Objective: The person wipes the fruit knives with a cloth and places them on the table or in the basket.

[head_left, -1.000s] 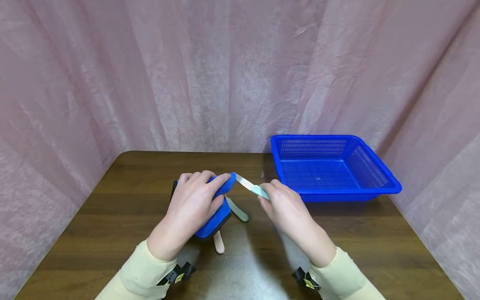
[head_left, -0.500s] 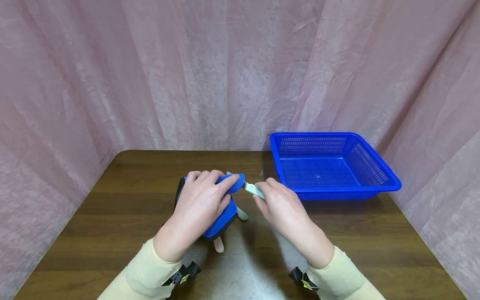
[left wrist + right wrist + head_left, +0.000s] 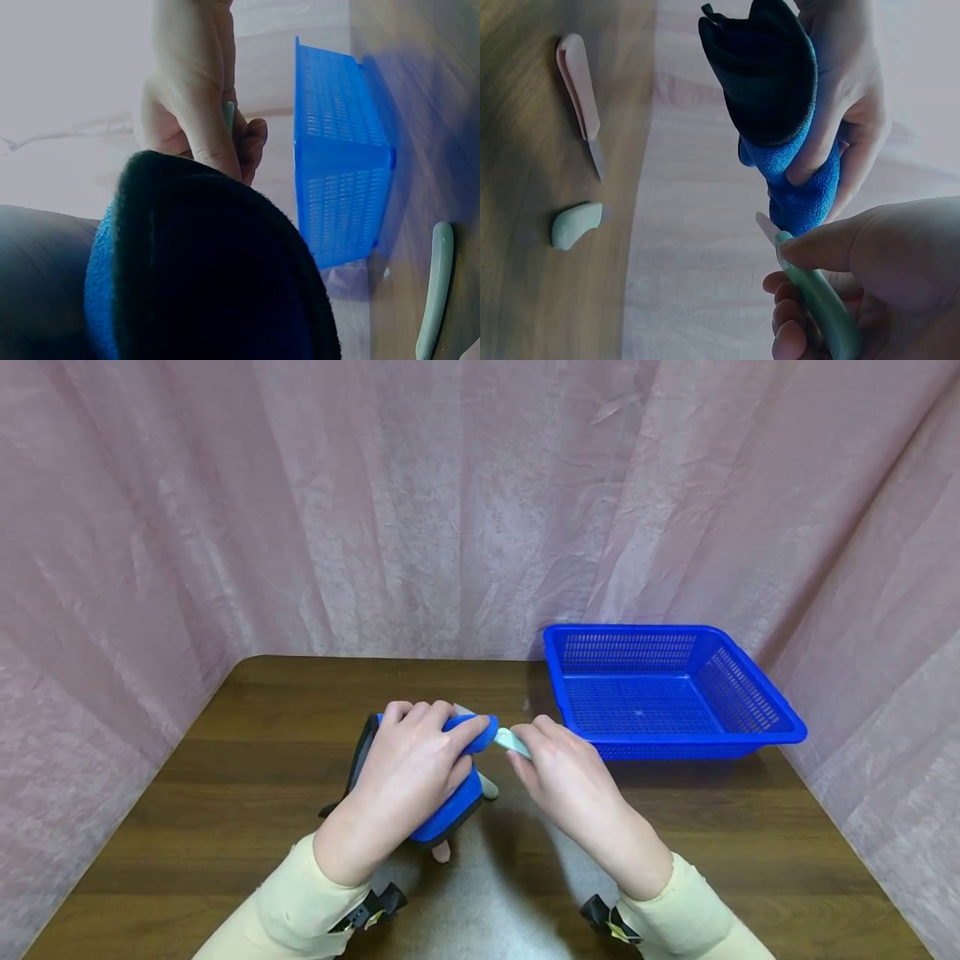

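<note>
My left hand grips a blue cloth with a black edging, folded and pinched over the blade of a knife. My right hand holds that knife by its mint-green handle, with the thumb along it. In the right wrist view, part of the blade shows beside the cloth; a pale tip pokes out past the left fingers in the head view. Below the cloth on the table lie a grey-green-handled knife and a pink-handled knife, both partly covered in the head view.
A blue plastic basket with perforated sides stands at the table's back right, just beyond my right hand. The brown wooden table ends at a pink curtain hanging behind it and at both sides.
My left hand has slid the cloth rightward along the blade, up against the handle in my right hand. The right hand has hardly moved. The cloth now covers more of the knives on the table.
</note>
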`<move>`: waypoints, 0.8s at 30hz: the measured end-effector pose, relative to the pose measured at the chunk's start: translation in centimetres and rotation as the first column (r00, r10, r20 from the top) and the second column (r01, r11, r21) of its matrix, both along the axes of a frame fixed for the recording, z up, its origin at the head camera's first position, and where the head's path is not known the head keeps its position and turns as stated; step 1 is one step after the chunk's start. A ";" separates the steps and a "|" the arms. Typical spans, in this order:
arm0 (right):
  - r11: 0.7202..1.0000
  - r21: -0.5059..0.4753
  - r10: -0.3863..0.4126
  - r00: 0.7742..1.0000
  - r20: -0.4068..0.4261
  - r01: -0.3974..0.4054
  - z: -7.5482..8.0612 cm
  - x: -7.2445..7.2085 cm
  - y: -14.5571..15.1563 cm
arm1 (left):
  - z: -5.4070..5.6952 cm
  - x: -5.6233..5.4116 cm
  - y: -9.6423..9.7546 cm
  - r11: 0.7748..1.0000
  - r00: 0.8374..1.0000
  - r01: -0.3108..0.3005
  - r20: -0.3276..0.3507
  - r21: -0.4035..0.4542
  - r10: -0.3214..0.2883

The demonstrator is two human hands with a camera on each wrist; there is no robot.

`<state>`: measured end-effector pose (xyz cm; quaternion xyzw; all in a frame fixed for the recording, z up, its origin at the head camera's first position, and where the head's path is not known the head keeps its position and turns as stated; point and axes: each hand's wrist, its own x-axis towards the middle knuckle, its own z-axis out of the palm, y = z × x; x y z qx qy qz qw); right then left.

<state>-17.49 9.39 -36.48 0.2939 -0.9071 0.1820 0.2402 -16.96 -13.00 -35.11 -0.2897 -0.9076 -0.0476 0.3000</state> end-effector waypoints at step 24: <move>1.000 0.010 0.022 0.999 0.023 -0.022 0.0 0.2 0.2 | -0.1 0.1 -0.1 1.000 0.999 -0.013 0.036 -0.009 0.013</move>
